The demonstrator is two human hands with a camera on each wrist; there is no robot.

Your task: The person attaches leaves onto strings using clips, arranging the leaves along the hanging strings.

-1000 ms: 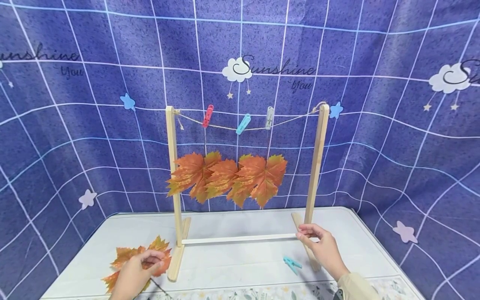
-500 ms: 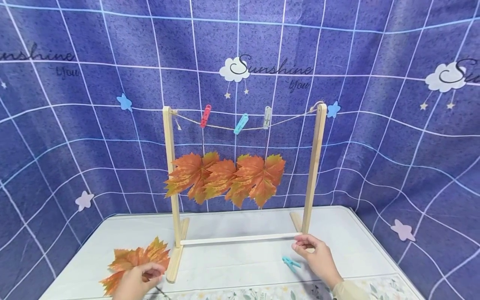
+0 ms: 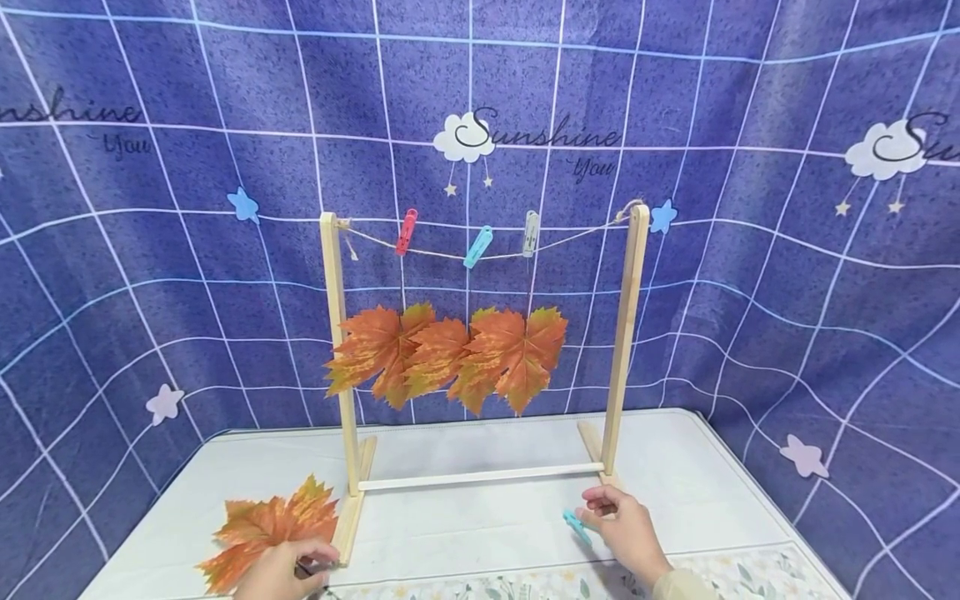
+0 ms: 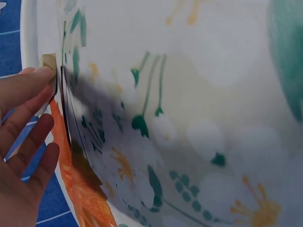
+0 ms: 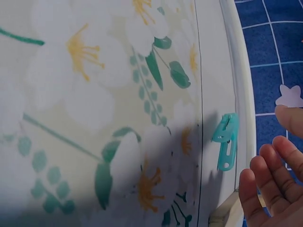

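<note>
My left hand [image 3: 281, 572] hovers over the near edge of orange artificial maple leaves [image 3: 270, 521] lying on the table at left. In the left wrist view its fingers are spread beside the leaf's dark stem [image 4: 65, 106], holding nothing. At right, my right hand [image 3: 624, 531] is close beside a turquoise clothespin [image 5: 227, 142] lying on the table. The right wrist view shows a gap between those loosely bent fingers and the clothespin. Behind, several similar leaves [image 3: 522, 354] hang by their stems from a string, under a red clothespin [image 3: 406, 232], a blue clothespin [image 3: 477, 247] and a grey clothespin [image 3: 530, 234].
A wooden frame with a left post [image 3: 334, 292], a right post [image 3: 627, 333] and a low white crossbar [image 3: 480, 477] stands across the table [image 3: 465, 533]. The string [image 3: 442, 253] spans its tops. A blue grid-patterned curtain [image 3: 480, 75] encloses the back and sides.
My right hand has come down from the right end of the crossbar to the loose clothespin. My left hand has slid down over the leaves toward the stem. The view has shifted slightly.
</note>
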